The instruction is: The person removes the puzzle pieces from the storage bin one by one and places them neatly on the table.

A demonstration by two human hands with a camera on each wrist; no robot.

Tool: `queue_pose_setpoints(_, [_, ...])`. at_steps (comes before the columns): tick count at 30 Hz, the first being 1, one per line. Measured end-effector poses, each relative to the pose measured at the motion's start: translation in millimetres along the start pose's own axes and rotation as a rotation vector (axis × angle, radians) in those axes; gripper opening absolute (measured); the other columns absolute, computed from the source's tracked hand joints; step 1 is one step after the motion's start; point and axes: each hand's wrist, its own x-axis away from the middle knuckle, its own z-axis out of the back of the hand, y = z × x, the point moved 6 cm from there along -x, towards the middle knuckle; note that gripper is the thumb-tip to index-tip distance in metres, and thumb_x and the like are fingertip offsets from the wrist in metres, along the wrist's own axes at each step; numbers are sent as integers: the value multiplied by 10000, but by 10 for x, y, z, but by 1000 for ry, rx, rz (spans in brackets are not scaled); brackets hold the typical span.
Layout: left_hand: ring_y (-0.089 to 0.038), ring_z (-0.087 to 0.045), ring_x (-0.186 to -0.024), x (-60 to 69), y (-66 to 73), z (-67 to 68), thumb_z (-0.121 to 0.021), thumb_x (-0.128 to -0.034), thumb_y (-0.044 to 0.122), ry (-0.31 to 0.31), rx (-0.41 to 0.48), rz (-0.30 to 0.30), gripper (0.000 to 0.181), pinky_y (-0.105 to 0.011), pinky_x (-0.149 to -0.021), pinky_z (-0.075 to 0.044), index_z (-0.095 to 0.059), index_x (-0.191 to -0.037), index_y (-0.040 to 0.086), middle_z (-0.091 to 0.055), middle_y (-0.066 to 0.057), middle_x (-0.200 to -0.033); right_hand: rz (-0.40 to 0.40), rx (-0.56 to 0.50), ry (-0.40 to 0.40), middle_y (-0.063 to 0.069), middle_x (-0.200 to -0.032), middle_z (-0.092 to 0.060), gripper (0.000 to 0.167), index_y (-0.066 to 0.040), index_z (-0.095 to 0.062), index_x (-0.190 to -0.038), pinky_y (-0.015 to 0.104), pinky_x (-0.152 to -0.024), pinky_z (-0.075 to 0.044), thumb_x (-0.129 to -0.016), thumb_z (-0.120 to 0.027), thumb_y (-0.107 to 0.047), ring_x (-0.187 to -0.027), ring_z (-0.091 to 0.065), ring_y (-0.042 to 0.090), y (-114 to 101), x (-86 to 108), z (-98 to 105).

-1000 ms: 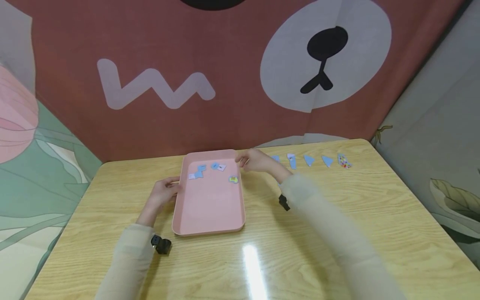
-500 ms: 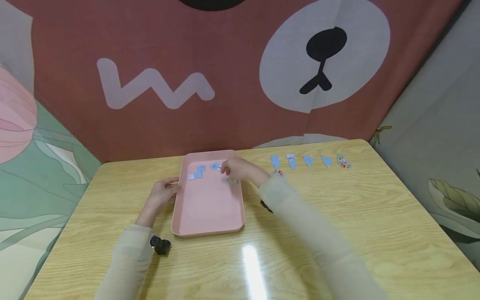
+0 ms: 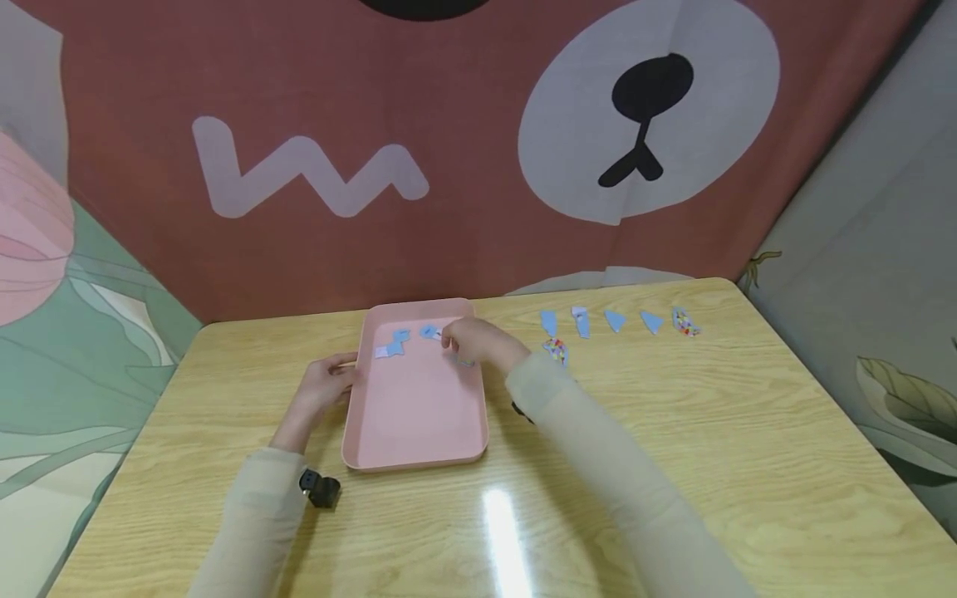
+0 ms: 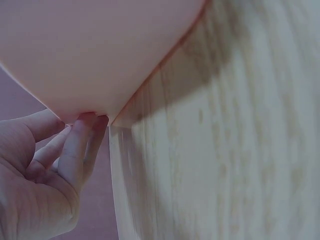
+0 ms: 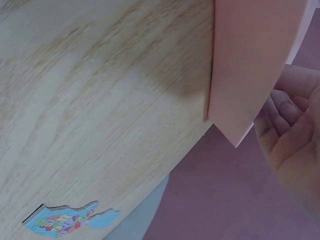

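Note:
My left hand point(image 3: 329, 384) holds the left side of the pink tray point(image 3: 419, 415). In the left wrist view, its fingers point(image 4: 75, 150) press the outer wall and the thumb reaches the rim. The right hand point(image 3: 482, 342) is over the tray's upper right part, fingers curled, fingertips beside a small white puzzle piece point(image 3: 438, 334) that it partly covers. Whether it pinches this piece is hidden. A blue piece point(image 3: 428, 330) lies just left of it. More blue puzzle pieces point(image 3: 395, 348) lie at the tray's upper left. A yellow-green piece point(image 3: 467, 363) is mostly covered by the right hand.
Several blue puzzle pieces point(image 3: 615, 321) stand in a row on the wooden table point(image 3: 673, 432), right of the tray. A colourful map piece point(image 3: 557, 350) lies in front of them, and another point(image 3: 684, 322) ends the row. A patterned cloth point(image 3: 449, 249) hangs behind.
My right hand has moved left and slightly down, from the tray's right rim to over the pieces inside, and has then nearly stopped. The left hand and tray have stayed put.

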Motion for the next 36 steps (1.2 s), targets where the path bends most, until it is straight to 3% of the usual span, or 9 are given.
queue_pose_setpoints(10, [-118, -650, -957, -2, 28, -11, -492, -968, 111, -12, -28, 3, 503, -246, -795, -577, -378, -1435, -35, -494, -304, -1363, -3, 127, 43, 48, -1234, -643, 341, -79, -638, -1220, 296, -1026, -468, -945, -487, 56, -1181, -565, 179, 40, 19, -60])
queue_pose_setpoints(14, [-157, -650, -997, -4, 38, -27, -496, -970, 121, -12, -35, 5, 501, -270, -818, -577, -383, -1434, -29, -501, -301, -1357, -2, 150, 53, 59, -1289, -619, 331, -76, -626, -1227, 306, -1044, -455, -954, -481, 43, -1231, -542, 208, 57, 18, -87])
queue_pose_setpoints(24, [-66, -632, -906, -18, 30, -42, -496, -963, 102, -12, -12, 14, 504, -237, -799, -573, -380, -1434, -37, -490, -304, -1366, 38, 192, 61, 40, -1232, -642, 292, -103, -660, -1175, 293, -1005, -471, -951, -510, 10, -1179, -564, 187, 78, 0, -118])
queue_pose_setpoints(36, [-30, -621, -849, -17, 38, -35, -502, -957, 84, -6, -3, 22, 503, -224, -768, -574, -384, -1429, -43, -490, -303, -1368, 73, 122, 92, 30, -1199, -650, 357, -130, -652, -1210, 307, -992, -487, -912, -559, 42, -1130, -595, 183, 96, 7, -107])
